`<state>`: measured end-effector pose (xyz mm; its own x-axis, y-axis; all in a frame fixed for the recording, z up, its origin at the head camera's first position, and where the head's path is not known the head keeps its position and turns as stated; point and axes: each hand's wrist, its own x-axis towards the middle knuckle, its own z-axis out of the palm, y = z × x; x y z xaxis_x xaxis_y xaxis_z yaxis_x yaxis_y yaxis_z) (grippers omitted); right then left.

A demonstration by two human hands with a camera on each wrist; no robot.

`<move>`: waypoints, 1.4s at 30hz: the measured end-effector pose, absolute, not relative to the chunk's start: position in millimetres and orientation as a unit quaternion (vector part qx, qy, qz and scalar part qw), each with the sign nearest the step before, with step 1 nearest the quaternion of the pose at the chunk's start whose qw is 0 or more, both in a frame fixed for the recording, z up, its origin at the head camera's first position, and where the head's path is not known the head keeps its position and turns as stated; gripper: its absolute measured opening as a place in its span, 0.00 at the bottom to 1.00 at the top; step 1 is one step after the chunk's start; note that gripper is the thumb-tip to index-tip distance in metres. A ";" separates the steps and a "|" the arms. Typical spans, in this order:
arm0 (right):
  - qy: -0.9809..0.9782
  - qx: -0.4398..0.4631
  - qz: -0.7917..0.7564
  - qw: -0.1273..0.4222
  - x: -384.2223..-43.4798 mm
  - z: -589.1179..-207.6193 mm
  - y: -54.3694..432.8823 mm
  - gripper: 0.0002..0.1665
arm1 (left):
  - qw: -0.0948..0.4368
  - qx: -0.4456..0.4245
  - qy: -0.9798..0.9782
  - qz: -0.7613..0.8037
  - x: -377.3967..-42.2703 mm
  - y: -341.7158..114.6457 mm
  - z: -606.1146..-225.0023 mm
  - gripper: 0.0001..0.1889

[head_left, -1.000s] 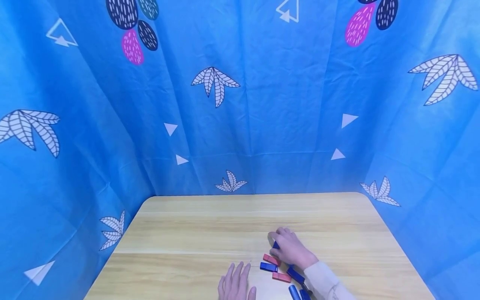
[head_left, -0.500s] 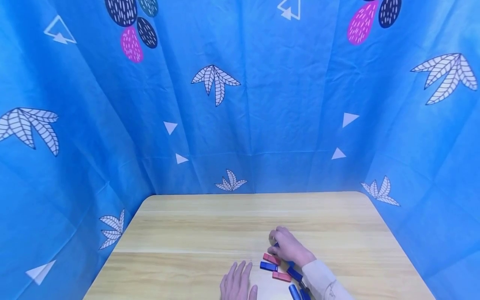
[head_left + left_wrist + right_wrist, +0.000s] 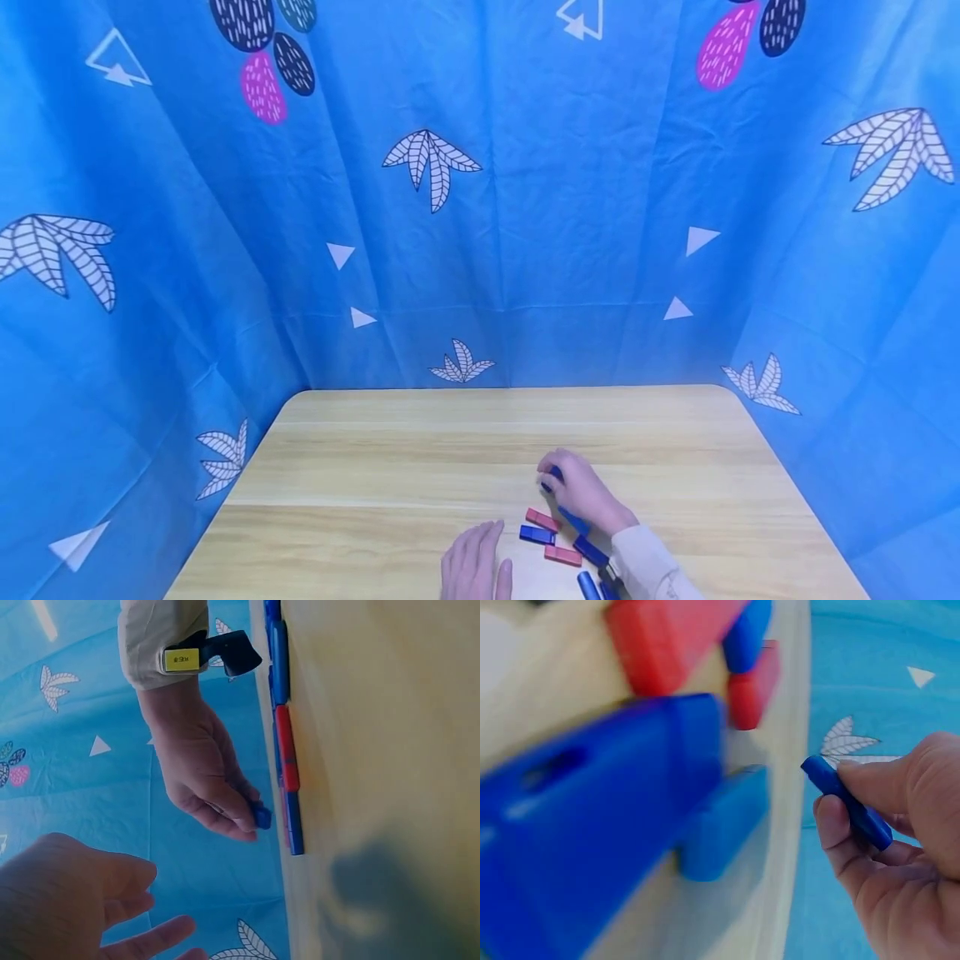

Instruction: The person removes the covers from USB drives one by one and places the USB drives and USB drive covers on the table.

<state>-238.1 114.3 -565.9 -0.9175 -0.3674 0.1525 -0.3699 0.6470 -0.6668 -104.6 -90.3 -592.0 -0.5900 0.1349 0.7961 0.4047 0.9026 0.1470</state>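
In the head view, my right hand (image 3: 588, 496) pinches a small blue USB flash drive (image 3: 552, 478) between thumb and fingers, beyond a loose group of similar sticks. The right wrist view shows the held drive (image 3: 847, 802) slanted between thumb and fingertips. The left wrist view has the right hand (image 3: 202, 769) holding it just off the board side. My left hand (image 3: 474, 565) is at the front of the table, left of the group, its fingers loosely bent and holding nothing. Nearest to the right hand lie a lighter blue stick (image 3: 573, 521) and a red stick (image 3: 543, 520).
Another blue stick (image 3: 537, 534) and a second red stick (image 3: 562, 555) lie between the hands. More blue pieces (image 3: 591, 552) lie beside the right sleeve (image 3: 651, 560), partly hidden by it. A patterned blue curtain (image 3: 495, 208) surrounds the wooden table (image 3: 360, 467).
My right hand has lifted slightly with the blue flash drive, uncovering more of the lighter blue stick beneath. The left hand's fingers have drawn together and bent a little.
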 end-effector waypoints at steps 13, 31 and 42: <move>-0.864 0.142 0.478 0.069 -233.7 -526.0 111.5 0.16 | 0.369 -0.145 -0.895 -0.205 -114.0 -80.1 -551.1 0.27; -0.827 0.113 0.546 0.075 -210.9 -488.9 106.3 0.15 | 0.361 -0.135 -0.898 -0.213 -130.1 -69.9 -518.8 0.21; -0.829 0.228 0.499 0.110 -187.7 -470.3 100.1 0.20 | 0.380 -0.146 -0.882 -0.237 -138.2 -66.5 -502.9 0.16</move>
<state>-187.7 100.1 -470.3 -0.8717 -0.2687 0.4097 -0.4878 0.3975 -0.7772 -138.2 -66.5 -502.9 -0.6684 0.0777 0.7398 0.4374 0.8455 0.3064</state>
